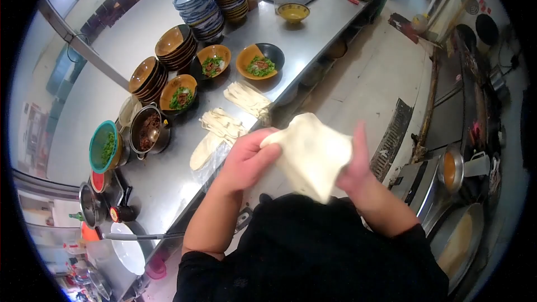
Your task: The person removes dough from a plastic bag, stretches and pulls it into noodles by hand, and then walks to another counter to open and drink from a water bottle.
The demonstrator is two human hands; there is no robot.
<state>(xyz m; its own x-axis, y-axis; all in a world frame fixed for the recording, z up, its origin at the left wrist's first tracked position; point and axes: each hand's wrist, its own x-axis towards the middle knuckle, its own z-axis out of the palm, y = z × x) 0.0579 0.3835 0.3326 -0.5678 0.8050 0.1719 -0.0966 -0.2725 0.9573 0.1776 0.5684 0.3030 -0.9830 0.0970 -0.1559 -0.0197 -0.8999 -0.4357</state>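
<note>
A thin, pale sheet of dough [310, 154] is stretched in the air between my hands, its lower corner hanging down in front of my dark shirt. My left hand [250, 157] pinches its left edge, thumb on top. Along the right edge, my right hand [356, 162] supports the sheet with one digit pointing up; the dough partly hides its other fingers. On the counter beside my left hand lie folded dough strips [222, 123], a flat dough piece [206, 151] and clear plastic film [213, 162]. Another bundle of dough strips [247, 99] rests farther along the counter edge.
The steel counter [162, 179] holds bowls with chopped greens [260, 66], stacked bowls [199, 14], a pot of dark meat [148, 128] and a teal basket of greens [105, 146]. A ladle handle [151, 236] juts past its edge. At right stands a wok [458, 246].
</note>
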